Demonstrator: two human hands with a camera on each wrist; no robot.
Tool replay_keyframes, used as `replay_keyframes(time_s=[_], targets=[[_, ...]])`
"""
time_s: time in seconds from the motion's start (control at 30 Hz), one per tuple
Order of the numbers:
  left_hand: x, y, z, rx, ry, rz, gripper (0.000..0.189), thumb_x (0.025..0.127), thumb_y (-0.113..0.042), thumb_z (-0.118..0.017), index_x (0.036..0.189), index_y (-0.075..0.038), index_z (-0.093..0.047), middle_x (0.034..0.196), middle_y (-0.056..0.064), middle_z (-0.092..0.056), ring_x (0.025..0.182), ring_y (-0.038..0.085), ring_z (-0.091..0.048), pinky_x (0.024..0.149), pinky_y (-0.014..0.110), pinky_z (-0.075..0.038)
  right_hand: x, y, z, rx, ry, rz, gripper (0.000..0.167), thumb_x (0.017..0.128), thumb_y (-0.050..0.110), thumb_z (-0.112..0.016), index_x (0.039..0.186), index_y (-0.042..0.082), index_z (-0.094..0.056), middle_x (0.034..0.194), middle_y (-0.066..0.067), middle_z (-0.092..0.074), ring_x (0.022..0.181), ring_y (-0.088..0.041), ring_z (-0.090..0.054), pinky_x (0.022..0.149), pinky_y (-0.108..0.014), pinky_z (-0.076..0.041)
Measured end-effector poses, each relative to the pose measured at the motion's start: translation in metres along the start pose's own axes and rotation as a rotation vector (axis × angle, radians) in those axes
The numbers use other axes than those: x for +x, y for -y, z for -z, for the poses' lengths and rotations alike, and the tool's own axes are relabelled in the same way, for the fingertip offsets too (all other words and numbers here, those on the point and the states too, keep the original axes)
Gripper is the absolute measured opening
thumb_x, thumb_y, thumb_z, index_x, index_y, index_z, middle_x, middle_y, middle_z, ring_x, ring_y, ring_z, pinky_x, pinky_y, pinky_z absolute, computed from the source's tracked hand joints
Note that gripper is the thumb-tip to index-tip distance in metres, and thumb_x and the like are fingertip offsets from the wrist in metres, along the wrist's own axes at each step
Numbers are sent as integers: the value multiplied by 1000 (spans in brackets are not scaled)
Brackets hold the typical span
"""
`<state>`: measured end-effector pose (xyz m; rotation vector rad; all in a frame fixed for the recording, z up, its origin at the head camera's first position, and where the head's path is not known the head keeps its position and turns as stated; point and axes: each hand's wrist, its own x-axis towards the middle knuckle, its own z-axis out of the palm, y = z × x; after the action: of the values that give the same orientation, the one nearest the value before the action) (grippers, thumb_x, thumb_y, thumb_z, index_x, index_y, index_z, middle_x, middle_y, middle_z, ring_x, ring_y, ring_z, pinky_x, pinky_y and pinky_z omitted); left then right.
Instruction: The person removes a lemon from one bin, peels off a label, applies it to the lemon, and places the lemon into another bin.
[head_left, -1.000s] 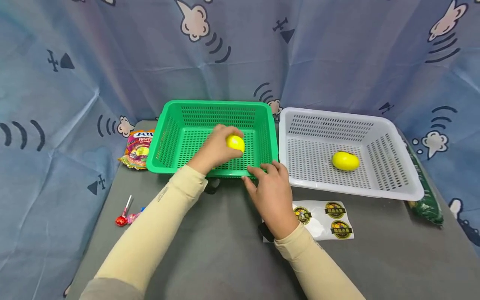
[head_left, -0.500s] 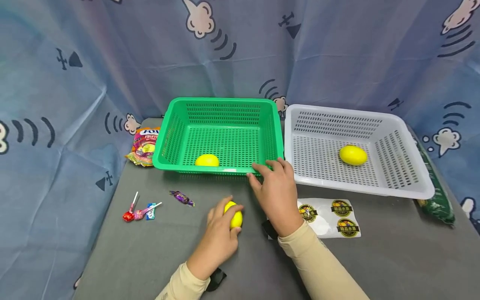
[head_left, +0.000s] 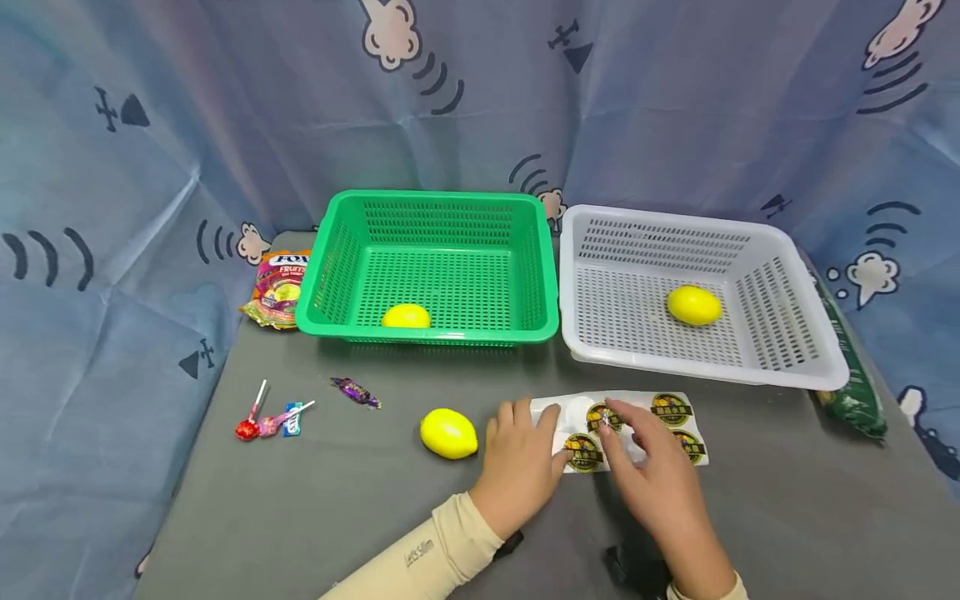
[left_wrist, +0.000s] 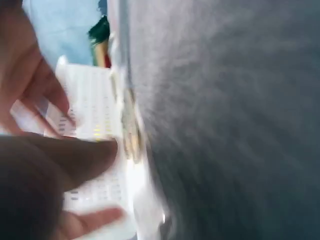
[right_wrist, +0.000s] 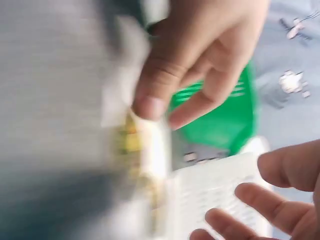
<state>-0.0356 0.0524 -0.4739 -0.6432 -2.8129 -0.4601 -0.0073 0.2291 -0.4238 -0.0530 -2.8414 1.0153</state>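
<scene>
On the table lies a white sheet of round fruit stickers [head_left: 583, 454]. My left hand [head_left: 519, 458] is at its left end, fingers loosely extended along the edge. Over the middle of the sheet is my right hand [head_left: 660, 471], thumb and forefinger apart; whether they touch it cannot be told. The right wrist view shows the spread right fingers [right_wrist: 282, 212]. Left of my left hand rests a lone lemon [head_left: 448, 433]. Another lemon [head_left: 406, 316] lies in the green basket [head_left: 427, 336], and a further lemon [head_left: 694, 305] in the white basket [head_left: 705, 372]. Both wrist views are blurred.
A candy bag [head_left: 279, 292] stands left of the green basket. At the table's left are lollipops [head_left: 247, 428], a small blue packet [head_left: 292, 419] and a purple wrapped candy [head_left: 356, 392]. A green package [head_left: 855, 400] lies right of the white basket.
My left hand put one lemon in the green basket, brought another to the table, let go and moved right to the sheet. My right hand left the green basket's rim for the sheet.
</scene>
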Motion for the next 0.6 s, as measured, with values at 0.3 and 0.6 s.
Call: replay_keyframes(time_s=[0.3, 0.6], targets=[[8, 11, 1, -263, 91, 151, 65, 77, -39, -97, 127, -12, -67, 101, 8, -69, 88, 25, -53, 74, 34, -47, -29, -30, -21, 11, 13, -31, 51, 95, 17, -81, 141, -1, -65, 145, -24, -59, 136, -45, -52, 106, -65, -40], [4, 1, -6, -1029, 152, 320, 45, 86, 5, -80, 126, -17, -78, 127, -2, -74, 122, 17, -64, 102, 35, -50, -29, -26, -22, 71, 2, -35, 45, 95, 14, -81, 137, 1, -69, 140, -16, -63, 121, -34, -64, 98, -35, -52]])
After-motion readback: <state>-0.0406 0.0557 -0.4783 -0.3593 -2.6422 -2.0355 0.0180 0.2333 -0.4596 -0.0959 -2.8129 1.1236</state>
